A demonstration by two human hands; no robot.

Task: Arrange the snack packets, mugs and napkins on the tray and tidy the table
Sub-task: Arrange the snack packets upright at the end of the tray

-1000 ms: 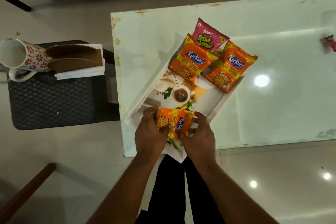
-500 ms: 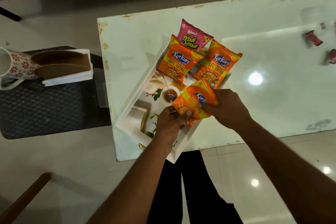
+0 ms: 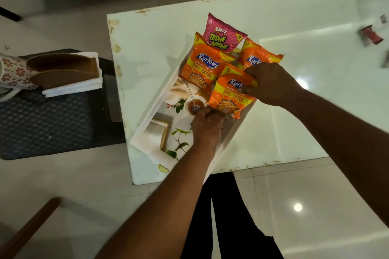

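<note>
Parked far left, off the counter [image 3: 147, 48]: mug [image 3: 12, 73] and napkins [image 3: 73, 88], not yet loaded. Mid-step over the tray [image 3: 155, 109]: settling an orange packet [image 3: 230, 99], left grip [image 3: 207, 126] pinching its near edge, right grip [image 3: 271, 84] pinching its top corner. Next, probably: release it flat, then fetch the mug.

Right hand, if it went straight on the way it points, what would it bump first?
Probably the left Kurkure packet, just beyond the near packet that the right hand grips; depth is unclear.
</note>
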